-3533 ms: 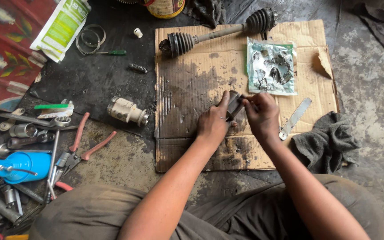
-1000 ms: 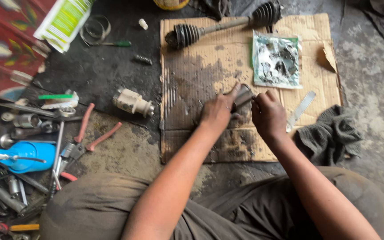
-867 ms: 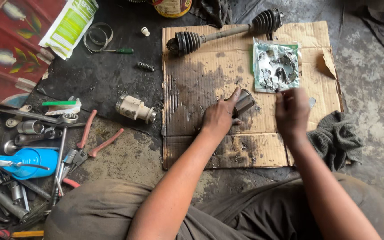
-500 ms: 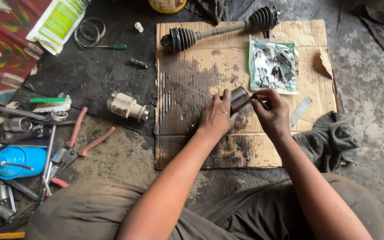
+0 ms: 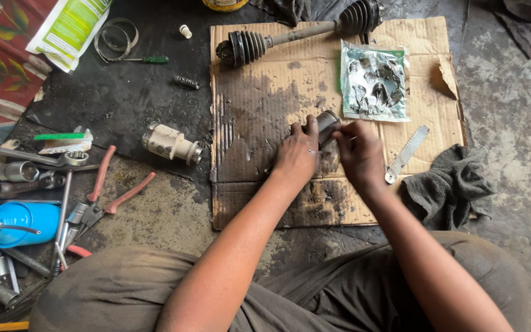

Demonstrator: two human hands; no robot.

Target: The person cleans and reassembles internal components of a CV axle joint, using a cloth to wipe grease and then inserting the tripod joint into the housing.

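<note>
We held a small dark metal cylinder [image 5: 327, 125] over the middle of the greasy cardboard sheet [image 5: 259, 110] that lay on the workshop floor. Our left hand [image 5: 297, 157] was wrapped around the part from the left, fingers curled tight on its body. Our right hand [image 5: 359, 150] met it from the right with the fingertips pinched at the cylinder's near end; whether they gripped the part itself or something small against it, we could not tell.

Along the far edge of the cardboard lay a drive shaft [image 5: 302, 34] with ribbed rubber boots at both ends. Just beyond our hands sat a clear plastic bag [image 5: 375, 83] smeared with grease, and to the right of our right hand a flat metal strip [image 5: 405, 154] lay aslant, near a crumpled dark rag [image 5: 450, 187] at the cardboard's right edge.

Off the cardboard to the left lay a cream-coloured metal joint housing [image 5: 170, 142] on its side. Farther left lay red-handled pliers [image 5: 102, 197], a blue oil can [image 5: 16, 221], sockets and wrenches in a loose heap, and, higher up, a green-handled screwdriver [image 5: 145, 59] beside coiled metal bands [image 5: 115, 38].
</note>
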